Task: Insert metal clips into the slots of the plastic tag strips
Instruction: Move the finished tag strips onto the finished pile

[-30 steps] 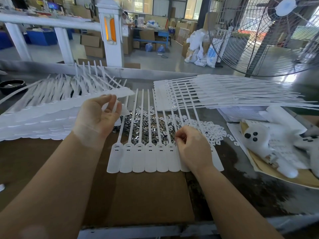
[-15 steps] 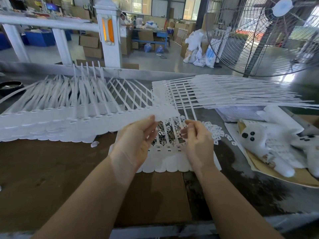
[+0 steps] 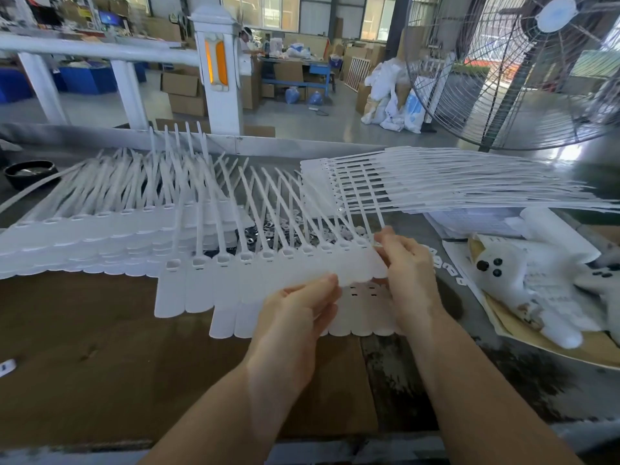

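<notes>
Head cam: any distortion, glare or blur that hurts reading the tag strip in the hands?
Head view: wide-angle bend curves the white railing and the table edge. Bright daylight behind the fan washes out that corner. The tag strip held by the left hand and right hand is sharp enough to show its slots; white on white keeps contrast low. The forearms go soft at the bottom edge.

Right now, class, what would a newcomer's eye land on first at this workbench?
Probably the white tag strip that the left hand and right hand hold up at centre, its thin tails fanning away. Then the big wire-caged fan at upper right, and the white plush toy lying at the right edge.
</notes>
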`<state>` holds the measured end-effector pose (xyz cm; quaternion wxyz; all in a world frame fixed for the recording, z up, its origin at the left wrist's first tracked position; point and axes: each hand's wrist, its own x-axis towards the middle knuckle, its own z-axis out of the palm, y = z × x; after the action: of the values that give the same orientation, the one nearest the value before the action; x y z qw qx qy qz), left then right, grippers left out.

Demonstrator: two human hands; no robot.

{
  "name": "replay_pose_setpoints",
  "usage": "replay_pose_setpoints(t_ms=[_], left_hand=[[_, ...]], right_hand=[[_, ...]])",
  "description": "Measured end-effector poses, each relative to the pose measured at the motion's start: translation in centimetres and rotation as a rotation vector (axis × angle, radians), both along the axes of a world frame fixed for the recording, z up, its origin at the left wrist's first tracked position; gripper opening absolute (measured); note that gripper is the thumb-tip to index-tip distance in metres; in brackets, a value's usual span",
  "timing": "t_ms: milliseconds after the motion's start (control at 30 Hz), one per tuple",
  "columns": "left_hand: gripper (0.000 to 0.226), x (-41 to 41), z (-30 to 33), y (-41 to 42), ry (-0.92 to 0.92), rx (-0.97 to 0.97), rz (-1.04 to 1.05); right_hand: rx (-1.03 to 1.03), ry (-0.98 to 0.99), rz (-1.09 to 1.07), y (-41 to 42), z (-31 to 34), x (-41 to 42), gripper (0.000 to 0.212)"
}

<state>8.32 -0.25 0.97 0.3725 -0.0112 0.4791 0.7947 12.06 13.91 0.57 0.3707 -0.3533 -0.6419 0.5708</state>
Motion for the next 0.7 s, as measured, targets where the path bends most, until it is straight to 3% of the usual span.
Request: replay_pose_setpoints(t_ms=[67, 133, 267, 400, 533, 700], left_hand=[[0.031, 0.5, 0.0, 0.0, 0.003, -0.002, -0.027], [0.029, 0.8, 0.0, 0.0, -0.006, -0.016, -0.036], [0.021, 1.2, 0.5, -0.4, 0.01, -0.025, -0.033], [0.021, 0.9, 0.6, -1.4, 0.054, -0.039, 0.066], [0.028, 0.7, 0.4, -2.8, 0.073, -0.038, 0.131], [0.031, 0.3, 0.0, -4.4, 0.062, -0.036, 0.046]], right_hand=[[0.029, -0.103, 0.054, 0.5, 0.1, 0.0, 0.013], [0.052, -0.159, 0.106, 0.9, 0.1, 0.1, 0.022], [-0.05, -0.105, 0.084, 1.2, 0.4, 0.6, 0.03], [-0.096, -0.056, 0.029, 1.9, 0.6, 1.8, 0.013], [-0.134, -0.05, -0.025, 2.8, 0.6, 3.1, 0.017], [-0.118, -0.1, -0.089, 3.4, 0.3, 4.2, 0.021]])
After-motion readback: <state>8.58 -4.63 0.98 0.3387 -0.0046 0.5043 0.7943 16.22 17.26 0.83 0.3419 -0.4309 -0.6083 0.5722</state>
